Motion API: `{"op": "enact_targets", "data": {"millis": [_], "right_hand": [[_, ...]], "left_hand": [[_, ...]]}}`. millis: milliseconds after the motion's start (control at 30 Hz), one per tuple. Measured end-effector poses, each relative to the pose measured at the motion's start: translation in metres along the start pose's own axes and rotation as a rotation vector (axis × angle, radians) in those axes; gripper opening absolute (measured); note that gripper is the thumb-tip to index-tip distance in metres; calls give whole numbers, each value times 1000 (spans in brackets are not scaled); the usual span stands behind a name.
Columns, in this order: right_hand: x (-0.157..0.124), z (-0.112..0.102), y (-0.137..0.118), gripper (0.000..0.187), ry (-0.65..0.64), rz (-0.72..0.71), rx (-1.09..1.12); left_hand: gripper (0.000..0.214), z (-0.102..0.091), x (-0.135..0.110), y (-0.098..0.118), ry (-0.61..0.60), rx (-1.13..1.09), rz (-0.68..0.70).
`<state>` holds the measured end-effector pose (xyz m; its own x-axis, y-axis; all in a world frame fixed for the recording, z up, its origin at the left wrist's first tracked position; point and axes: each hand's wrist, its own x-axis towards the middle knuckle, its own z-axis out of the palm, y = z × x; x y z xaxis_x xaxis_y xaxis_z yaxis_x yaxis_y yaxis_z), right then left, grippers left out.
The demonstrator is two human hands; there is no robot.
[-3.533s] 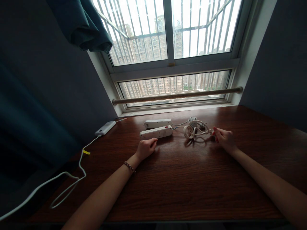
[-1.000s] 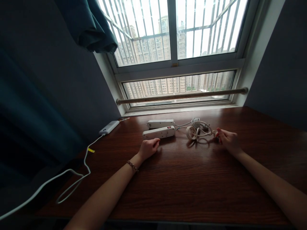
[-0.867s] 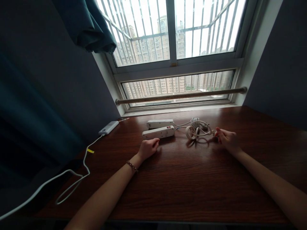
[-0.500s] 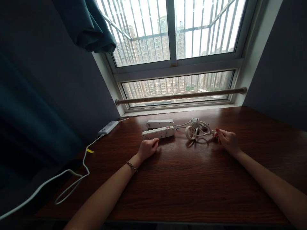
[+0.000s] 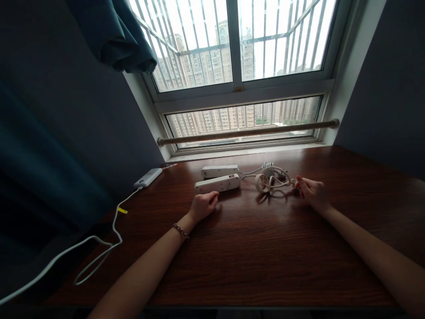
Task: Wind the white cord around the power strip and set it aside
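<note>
Two white power strips lie side by side on the dark wooden table (image 5: 259,252). The nearer power strip (image 5: 217,183) has a red switch; the farther power strip (image 5: 219,170) lies behind it. My left hand (image 5: 202,205) rests on the table just in front of the nearer strip, fingers curled loosely, fingertips close to its edge. A coiled white cord (image 5: 270,180) lies to the right of the strips. My right hand (image 5: 312,192) pinches the cord's right end, fingers closed on it.
A white power bank (image 5: 148,177) lies at the table's far left, with a white cable (image 5: 96,248) trailing off the left edge. A wooden rail (image 5: 247,132) runs along the barred window behind. A dark curtain (image 5: 113,33) hangs at the upper left.
Almost nothing has moved. Both hands keep their places; only the camera has shifted slightly.
</note>
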<state>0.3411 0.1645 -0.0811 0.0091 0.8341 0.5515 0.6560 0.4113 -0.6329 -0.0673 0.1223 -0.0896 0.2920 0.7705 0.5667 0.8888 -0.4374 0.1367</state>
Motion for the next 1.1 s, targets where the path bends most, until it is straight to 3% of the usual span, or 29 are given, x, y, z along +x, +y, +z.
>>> {"op": "enact_targets", "data": {"millis": [1100], "right_hand": [[0, -1, 0, 46, -11, 7, -2]], "left_hand": [[23, 0, 0, -1, -1, -9, 7]]}}
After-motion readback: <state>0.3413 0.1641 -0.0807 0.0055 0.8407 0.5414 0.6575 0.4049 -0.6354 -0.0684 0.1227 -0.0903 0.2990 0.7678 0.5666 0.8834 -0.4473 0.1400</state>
